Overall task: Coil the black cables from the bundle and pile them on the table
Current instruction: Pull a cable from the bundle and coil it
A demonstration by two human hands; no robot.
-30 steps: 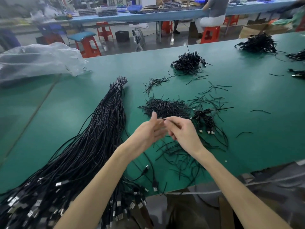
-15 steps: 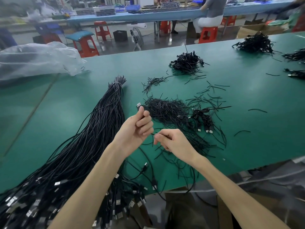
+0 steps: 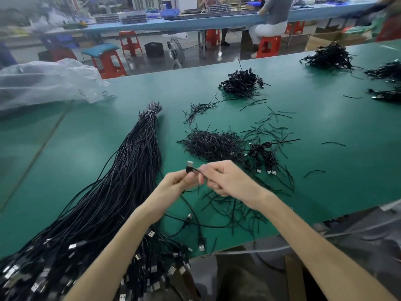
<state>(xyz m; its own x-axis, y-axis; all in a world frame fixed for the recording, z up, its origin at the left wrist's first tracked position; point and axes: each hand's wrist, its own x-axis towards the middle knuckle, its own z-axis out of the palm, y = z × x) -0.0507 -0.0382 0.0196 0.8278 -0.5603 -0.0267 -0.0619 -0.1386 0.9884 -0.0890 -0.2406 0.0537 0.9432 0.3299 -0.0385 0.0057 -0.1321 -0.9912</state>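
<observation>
One crumpled clear plastic bag (image 3: 43,83) lies at the far left of the green table (image 3: 325,127). Right of it stretches the bundle (image 3: 121,187) of thin black cables. It is tied tight with a pale band at its far tip and fans out toward the near edge, where silver USB plugs spill over the table's lip. Its lower end is cut off by the frame, and the left forearm covers part of it. Above the table's near middle, the left hand (image 3: 175,183) has its fingers curled and pinches one black cable (image 3: 189,167) just below its silver-tipped plug, which points up. The right hand (image 3: 227,181), touching the left, pinches the same cable just beside the plug. Its other fingers are folded in, and I cannot tell what they enclose. Below the hands the cable's run is lost among loose black strands. Beyond the hands sits a heap of short black ties (image 3: 212,144), and just right of it a small pile of coiled cables (image 3: 263,157) with plugs showing. Further piles (image 3: 329,56) lie well apart at the far right, some cut off by the edge.
</observation>
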